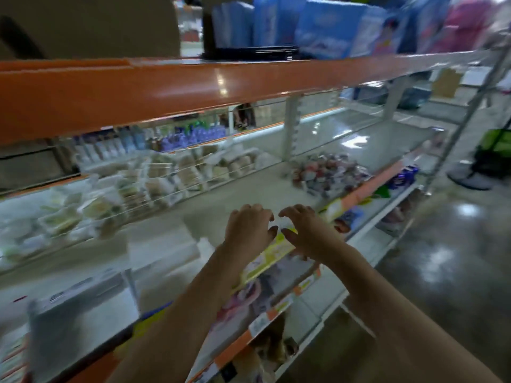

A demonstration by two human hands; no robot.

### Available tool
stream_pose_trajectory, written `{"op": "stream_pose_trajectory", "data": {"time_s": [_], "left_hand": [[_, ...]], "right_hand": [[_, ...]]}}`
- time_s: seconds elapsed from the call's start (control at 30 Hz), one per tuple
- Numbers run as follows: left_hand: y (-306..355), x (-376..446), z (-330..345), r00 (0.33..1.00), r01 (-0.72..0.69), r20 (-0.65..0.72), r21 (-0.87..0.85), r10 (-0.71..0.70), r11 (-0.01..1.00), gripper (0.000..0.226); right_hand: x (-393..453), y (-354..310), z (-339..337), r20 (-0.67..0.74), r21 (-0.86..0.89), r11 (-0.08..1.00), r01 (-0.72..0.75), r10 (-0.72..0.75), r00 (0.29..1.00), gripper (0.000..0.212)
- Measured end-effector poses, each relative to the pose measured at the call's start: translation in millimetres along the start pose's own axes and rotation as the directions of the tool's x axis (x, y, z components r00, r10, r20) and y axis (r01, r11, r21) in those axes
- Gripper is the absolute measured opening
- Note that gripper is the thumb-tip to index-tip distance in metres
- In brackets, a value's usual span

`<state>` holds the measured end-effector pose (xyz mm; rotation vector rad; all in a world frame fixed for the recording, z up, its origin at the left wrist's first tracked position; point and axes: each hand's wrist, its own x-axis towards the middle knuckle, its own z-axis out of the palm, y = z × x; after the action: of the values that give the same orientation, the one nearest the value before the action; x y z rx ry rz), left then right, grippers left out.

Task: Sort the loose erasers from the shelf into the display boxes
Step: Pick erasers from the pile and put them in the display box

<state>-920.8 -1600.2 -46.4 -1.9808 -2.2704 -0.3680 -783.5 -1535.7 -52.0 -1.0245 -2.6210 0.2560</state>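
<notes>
The view is blurred by motion. My left hand and my right hand hover side by side over the front of the white middle shelf, fingers curled downward. A small pale thing shows between their fingertips; I cannot tell what it is or whether either hand grips it. A heap of loose wrapped erasers lies on the shelf to the right of the hands. Clear display boxes with pale erasers stand in rows at the left and behind.
An orange shelf edge runs overhead, with blue and pink packs on top. Bottles line the back. Lower shelves with packaged goods sit below the hands. Shiny floor lies to the right.
</notes>
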Motion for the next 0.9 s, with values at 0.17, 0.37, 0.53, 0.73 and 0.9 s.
{"op": "stream_pose_trajectory", "data": {"time_s": [0.17,0.37,0.53,0.73,0.9], "left_hand": [[72,68,24,0.997,-0.04,0.065,-0.028,0.042,0.999,0.038],[137,146,54,0.995,-0.09,0.03,-0.034,0.091,0.995,0.032],[161,218,84,0.997,-0.077,-0.019,-0.097,0.075,0.992,0.029],[161,314,122,0.999,-0.045,-0.01,-0.099,0.044,0.994,0.028],[158,360,149,0.998,0.061,-0.005,-0.094,-0.062,0.994,0.028]], "right_hand": [[-1,90,-28,-0.055,-0.027,0.995,-0.093,0.092,0.994,0.042],[17,181,-39,-0.058,-0.043,0.977,-0.209,0.207,0.977,0.041],[41,259,-46,-0.02,-0.028,0.965,-0.261,0.261,0.965,0.044],[102,350,-60,0.05,-0.056,0.947,-0.315,0.318,0.947,0.042],[146,408,-62,0.103,0.046,0.95,-0.309,0.303,0.947,0.035]]}}
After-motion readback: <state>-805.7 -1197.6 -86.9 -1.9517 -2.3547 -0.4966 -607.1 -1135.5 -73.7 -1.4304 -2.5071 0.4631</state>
